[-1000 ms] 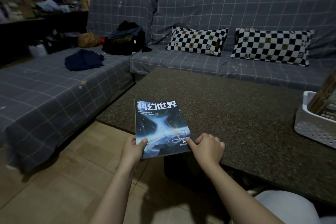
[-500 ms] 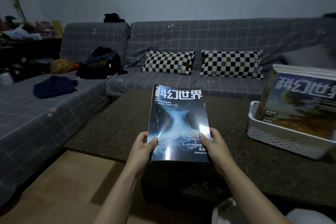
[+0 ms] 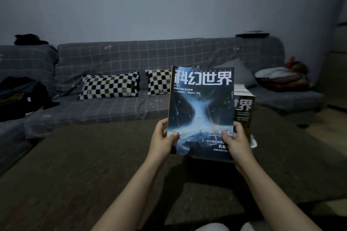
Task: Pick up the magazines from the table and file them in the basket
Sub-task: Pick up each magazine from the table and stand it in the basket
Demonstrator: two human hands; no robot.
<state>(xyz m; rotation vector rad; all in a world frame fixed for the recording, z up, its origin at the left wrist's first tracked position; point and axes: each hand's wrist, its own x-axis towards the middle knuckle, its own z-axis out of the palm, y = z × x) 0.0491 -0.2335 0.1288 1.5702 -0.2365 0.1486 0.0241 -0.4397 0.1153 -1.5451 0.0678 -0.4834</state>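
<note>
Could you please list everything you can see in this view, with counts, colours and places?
Glossy blue magazine: one, held upright above the table.
Stacked magazines: several, dark covers, upright just behind it, right.
Dark speckled table: one, foreground.
Grey checked sofa: one, behind the table.
Black-and-white chequered cushions: two, on the sofa.
Dark bag: one, sofa's left end.
Left hand: grips the magazine's lower left edge.
Right hand: grips its lower right edge.

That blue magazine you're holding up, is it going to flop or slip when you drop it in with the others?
The blue magazine stands upright without drooping, gripped only near its bottom by the left hand and right hand, so it is probably fairly stiff. Its cover looks glossy, so it may be slippery. It looks thin, so it is likely light, and should slide in before the filed magazines.
</note>
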